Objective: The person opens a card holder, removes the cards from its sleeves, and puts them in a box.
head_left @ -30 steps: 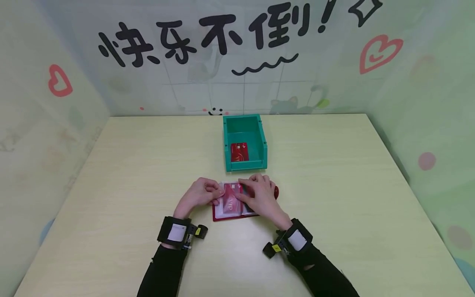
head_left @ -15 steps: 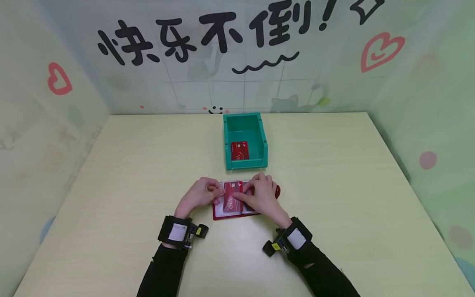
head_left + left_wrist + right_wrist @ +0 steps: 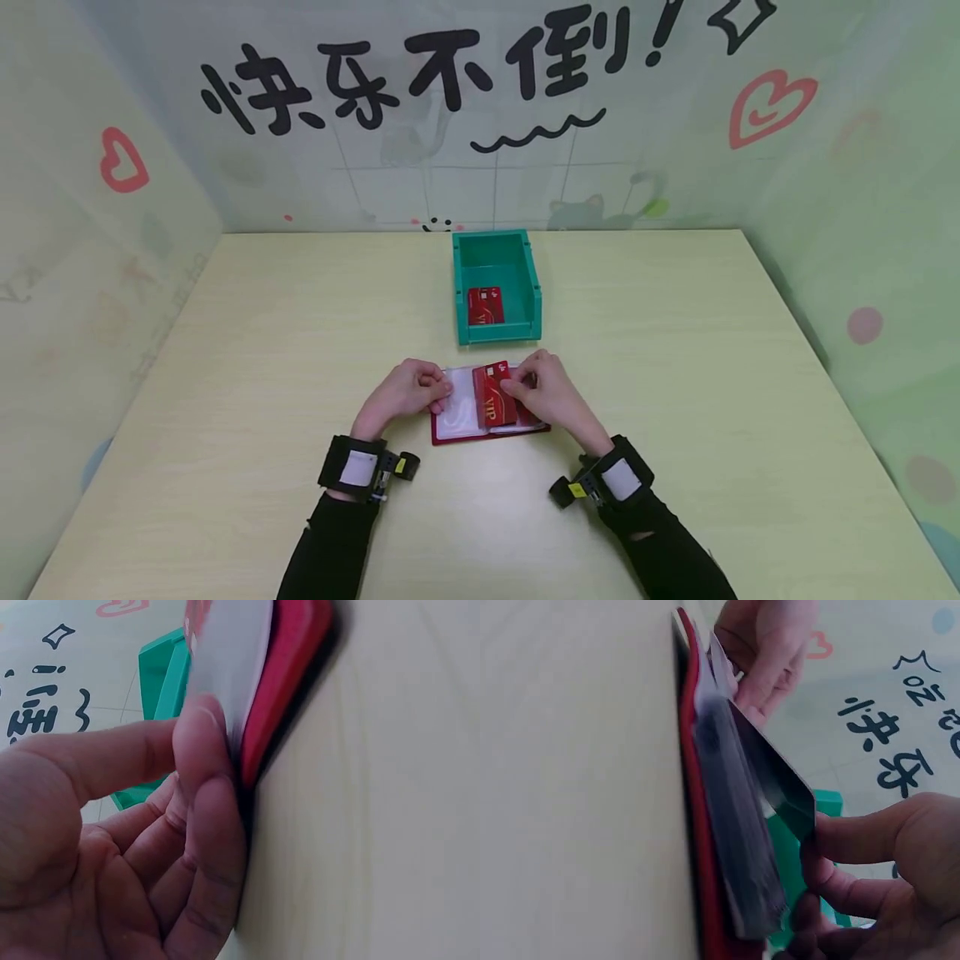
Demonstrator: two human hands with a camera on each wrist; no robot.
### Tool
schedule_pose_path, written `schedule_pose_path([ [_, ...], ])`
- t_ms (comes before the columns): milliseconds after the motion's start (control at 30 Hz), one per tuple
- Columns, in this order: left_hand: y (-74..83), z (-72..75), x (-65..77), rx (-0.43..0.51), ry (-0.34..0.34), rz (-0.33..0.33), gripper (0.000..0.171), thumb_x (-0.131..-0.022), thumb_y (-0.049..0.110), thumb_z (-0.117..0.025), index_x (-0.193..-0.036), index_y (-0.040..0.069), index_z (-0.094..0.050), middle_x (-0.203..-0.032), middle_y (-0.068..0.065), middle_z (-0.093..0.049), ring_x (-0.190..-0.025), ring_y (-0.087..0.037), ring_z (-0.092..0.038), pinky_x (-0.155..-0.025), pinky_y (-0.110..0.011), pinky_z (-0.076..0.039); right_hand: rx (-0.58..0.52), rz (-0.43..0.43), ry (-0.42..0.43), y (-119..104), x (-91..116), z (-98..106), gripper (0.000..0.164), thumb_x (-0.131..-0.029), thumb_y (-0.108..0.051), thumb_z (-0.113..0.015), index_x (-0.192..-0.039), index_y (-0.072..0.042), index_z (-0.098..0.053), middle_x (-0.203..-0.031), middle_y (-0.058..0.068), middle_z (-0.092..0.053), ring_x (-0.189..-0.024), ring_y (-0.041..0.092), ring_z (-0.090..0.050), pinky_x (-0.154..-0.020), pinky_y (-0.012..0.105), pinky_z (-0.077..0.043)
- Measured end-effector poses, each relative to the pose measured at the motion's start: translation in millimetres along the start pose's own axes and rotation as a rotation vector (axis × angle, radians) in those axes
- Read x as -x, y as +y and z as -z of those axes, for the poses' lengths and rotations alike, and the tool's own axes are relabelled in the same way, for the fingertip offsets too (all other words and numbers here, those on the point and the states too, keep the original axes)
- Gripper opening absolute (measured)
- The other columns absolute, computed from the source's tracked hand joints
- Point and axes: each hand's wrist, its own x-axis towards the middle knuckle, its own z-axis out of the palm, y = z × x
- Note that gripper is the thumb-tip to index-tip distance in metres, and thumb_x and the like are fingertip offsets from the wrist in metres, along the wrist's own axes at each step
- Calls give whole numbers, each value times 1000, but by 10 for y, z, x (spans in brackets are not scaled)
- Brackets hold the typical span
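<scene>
A red-covered card holder (image 3: 459, 426) with clear sleeves lies spread on the table in the head view. My left hand (image 3: 408, 388) pinches the left edge of a clear sleeve (image 3: 229, 660) between thumb and finger. My right hand (image 3: 552, 388) pinches the right edge of a red VIP card (image 3: 495, 403), which stands tilted over the middle of the holder. In the right wrist view the card's dark side (image 3: 784, 780) shows, raised off the stacked sleeves (image 3: 735, 825). Its far end reaches toward the sleeve by the left hand; whether it is wholly out is unclear.
Just behind the holder stands a green bin (image 3: 499, 335). Another red card (image 3: 485, 307) lies at its front left. The pale wooden table (image 3: 300, 333) meets printed backdrop walls (image 3: 315, 192) at the back and sides.
The red VIP card has shifted right and tilted up, away from the left sleeve. My right hand has moved right with it, while the left hand stays at the sleeve's edge.
</scene>
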Motion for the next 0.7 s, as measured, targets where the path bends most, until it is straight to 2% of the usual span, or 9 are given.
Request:
schedule_pose_path([
  [100,5,8,1,-10,-3,-5,18,-99,14,-63,-98,-3,-68,-75,-8,-69,-63,-11,-63,-65,-21,-53,-43,-12,-49,-3,-15,193,17,-97,-19,-66,-96,-2,-67,-97,14,-66,-85,20,-57,-65,25,-50],
  [167,3,11,1,-17,0,-8,18,-99,15,-63,-96,-2,-67,-74,-7,-68,-62,-11,-63,-65,-21,-53,-82,-11,-51,-32,-49,314,19,-99,-19,-63,-100,0,-64,-86,13,-67,-71,17,-56,-58,23,-48],
  [267,-1,12,3,-17,13,-6,18,-98,15,-63,-95,-2,-67,-72,-6,-67,-61,-11,-62,-64,-21,-53,-103,38,-2,-125,-148,447,21,-101,-18,-60,-104,3,-61,-73,15,-63,-57,14,-53,-51,22,-42],
  [333,-3,11,4,-15,20,-7,18,-98,15,-63,-94,-2,-67,-71,-5,-67,-61,-11,-62,-63,-21,-53,-97,67,52,-206,-241,497,21,-102,-17,-58,-106,3,-60,-73,17,-64,-54,15,-51,-50,22,-40],
  [400,-1,12,7,-16,18,-15,18,-98,15,-63,-95,-2,-67,-71,-6,-67,-60,-11,-62,-63,-22,-53,-62,82,107,-289,-337,522,23,-102,-17,-59,-111,4,-60,-80,20,-67,-55,15,-55,-51,22,-42],
  [500,1,8,7,-10,11,-13,18,-98,15,-63,-95,-2,-67,-71,-6,-67,-60,-12,-62,-63,-22,-54,-26,57,144,-389,-483,525,29,-101,-15,-59,-123,5,-58,-92,21,-70,-61,17,-59,-54,21,-46],
  [667,1,-9,-3,-9,6,-4,18,-98,15,-63,-95,-2,-67,-70,-5,-66,-60,-12,-63,-63,-22,-54,46,26,110,-487,-737,468,50,-101,-8,-57,-147,5,-42,-98,22,-68,-73,25,-61,-57,25,-44],
  [700,1,-13,-7,-6,6,-1,18,-98,15,-63,-95,-2,-67,-70,-5,-66,-60,-12,-63,-63,-22,-54,64,22,101,-499,-786,451,54,-100,-5,-56,-150,6,-38,-104,23,-68,-79,27,-64,-59,27,-46],
])
